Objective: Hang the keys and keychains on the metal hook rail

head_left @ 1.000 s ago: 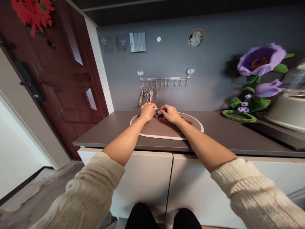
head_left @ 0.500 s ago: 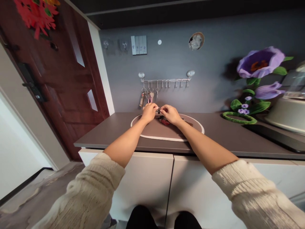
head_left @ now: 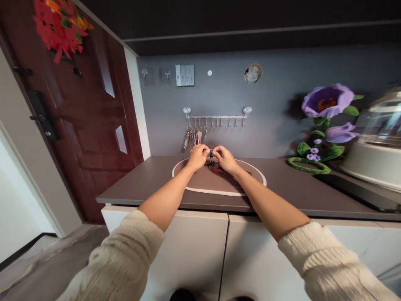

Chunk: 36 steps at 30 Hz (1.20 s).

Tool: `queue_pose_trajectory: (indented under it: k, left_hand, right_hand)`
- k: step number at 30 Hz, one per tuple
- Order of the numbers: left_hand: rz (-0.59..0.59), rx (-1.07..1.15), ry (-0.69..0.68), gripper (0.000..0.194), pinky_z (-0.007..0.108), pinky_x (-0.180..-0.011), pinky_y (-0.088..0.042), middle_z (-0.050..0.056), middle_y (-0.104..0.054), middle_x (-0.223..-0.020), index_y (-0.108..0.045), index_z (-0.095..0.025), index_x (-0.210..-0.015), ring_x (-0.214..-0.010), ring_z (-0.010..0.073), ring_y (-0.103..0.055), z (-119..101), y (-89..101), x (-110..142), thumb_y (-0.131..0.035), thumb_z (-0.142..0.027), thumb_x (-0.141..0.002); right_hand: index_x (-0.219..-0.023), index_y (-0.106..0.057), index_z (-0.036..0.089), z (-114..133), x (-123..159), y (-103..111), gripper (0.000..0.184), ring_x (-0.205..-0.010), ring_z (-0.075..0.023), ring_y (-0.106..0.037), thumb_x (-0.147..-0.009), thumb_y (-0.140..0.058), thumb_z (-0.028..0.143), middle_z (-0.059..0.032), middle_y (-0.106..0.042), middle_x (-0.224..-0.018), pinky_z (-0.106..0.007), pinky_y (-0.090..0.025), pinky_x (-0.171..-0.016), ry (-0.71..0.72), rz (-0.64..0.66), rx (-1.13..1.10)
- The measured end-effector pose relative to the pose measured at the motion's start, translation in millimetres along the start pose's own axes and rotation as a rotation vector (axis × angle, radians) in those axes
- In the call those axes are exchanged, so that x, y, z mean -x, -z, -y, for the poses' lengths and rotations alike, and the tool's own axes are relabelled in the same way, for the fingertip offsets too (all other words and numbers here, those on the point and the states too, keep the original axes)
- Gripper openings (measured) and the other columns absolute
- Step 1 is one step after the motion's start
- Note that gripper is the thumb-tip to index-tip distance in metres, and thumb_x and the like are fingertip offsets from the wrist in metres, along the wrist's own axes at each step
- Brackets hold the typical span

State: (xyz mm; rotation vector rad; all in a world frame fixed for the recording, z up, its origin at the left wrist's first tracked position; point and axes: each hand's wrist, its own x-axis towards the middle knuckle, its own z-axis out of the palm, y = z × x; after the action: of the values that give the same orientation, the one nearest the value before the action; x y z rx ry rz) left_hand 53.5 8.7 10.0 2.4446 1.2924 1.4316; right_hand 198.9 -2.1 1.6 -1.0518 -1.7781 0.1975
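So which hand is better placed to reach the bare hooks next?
Likely the right hand: it sits below the bare hooks, while the left hand is below the hanging keys.

The held piece (head_left: pixel 211 155) is black — the mat (head_left: pixel 209 183) brown, white-edged.

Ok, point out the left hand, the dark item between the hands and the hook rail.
Left hand (head_left: pixel 198 158): head view, on the back of the hand.
Dark item (head_left: pixel 211 155): head view, on its visible middle.
Hook rail (head_left: pixel 217 117): head view, on its bar.
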Motion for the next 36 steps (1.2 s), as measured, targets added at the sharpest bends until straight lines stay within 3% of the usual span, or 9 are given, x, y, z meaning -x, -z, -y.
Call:
queue_pose_trajectory:
  k: [6, 13, 18, 23, 28, 36]
  left_hand:
    - [-0.027, -0.034, 0.004, 0.019, 0.028, -0.085, -0.038, 0.004, -0.061, -0.094, -0.06, -0.017, -0.085, -0.093, 0.0155, -0.051, -3.2, -1.0, 0.5, -0.042, -0.022, -0.084]
    - [-0.016, -0.202, 0.109, 0.025, 0.03, -0.085, -0.038, 0.007, -0.061, -0.098, -0.061, -0.017, -0.089, -0.097, 0.0185, -0.051, -4.0, -2.8, 3.2, -0.037, -0.022, -0.086]
    - [0.074, -0.306, 0.116, 0.028, 0.032, -0.082, -0.04, 0.009, -0.061, -0.098, -0.063, -0.016, -0.091, -0.097, 0.021, -0.052, -6.1, -5.5, 7.3, -0.035, -0.022, -0.086]
    - [0.136, -0.374, 0.099, 0.03, 0.032, -0.081, -0.041, 0.011, -0.061, -0.097, -0.064, -0.016, -0.091, -0.096, 0.0214, -0.053, -7.1, -8.1, 8.4, -0.034, -0.022, -0.087]
    - [0.148, -0.391, 0.088, 0.03, 0.034, -0.082, -0.041, 0.012, -0.061, -0.096, -0.063, -0.016, -0.092, -0.097, 0.0218, -0.053, -6.3, -10.2, 7.8, -0.034, -0.021, -0.086]
    - [0.125, -0.422, 0.077, 0.032, 0.034, -0.081, -0.041, 0.012, -0.061, -0.095, -0.064, -0.015, -0.091, -0.095, 0.022, -0.054, -3.7, -14.0, 7.3, -0.033, -0.02, -0.086]
  right_hand:
    - [-0.076, -0.047, 0.018, 0.9, 1.1, 5.5, 0.012, -0.071, -0.013, -0.048, -0.077, -0.043, 0.029, -0.0006, -0.053, -0.074, -0.026, -0.039, -0.072, 0.023, -0.013, 0.005]
    - [-0.077, -0.049, 0.018, 2.2, -3.1, 10.8, 0.016, -0.074, -0.0143, -0.05, -0.078, -0.042, 0.032, -0.0025, -0.055, -0.077, -0.029, -0.039, -0.075, 0.002, -0.103, -0.002]
    - [-0.076, -0.049, 0.017, 3.2, -30.0, 14.3, 0.013, -0.066, -0.012, -0.049, -0.076, -0.044, 0.03, 0.0002, -0.053, -0.07, -0.027, -0.043, -0.069, -0.102, -0.198, -0.086]
    - [-0.075, -0.046, 0.017, 18.1, -66.7, 18.9, 0.004, -0.061, -0.0095, -0.053, -0.076, -0.045, 0.021, 0.0014, -0.053, -0.069, -0.024, -0.047, -0.061, -0.308, -0.273, -0.361]
    - [-0.073, -0.045, 0.017, 31.0, -91.6, 20.2, 0.008, -0.052, -0.0072, -0.053, -0.077, -0.042, 0.011, 0.0031, -0.05, -0.062, -0.022, -0.048, -0.054, -0.417, -0.305, -0.443]
    - [-0.069, -0.048, 0.015, 28.7, -114.2, 9.1, 0.013, -0.048, -0.007, -0.054, -0.079, -0.043, 0.009, 0.0011, -0.052, -0.056, -0.022, -0.051, -0.052, -0.499, -0.351, -0.47]
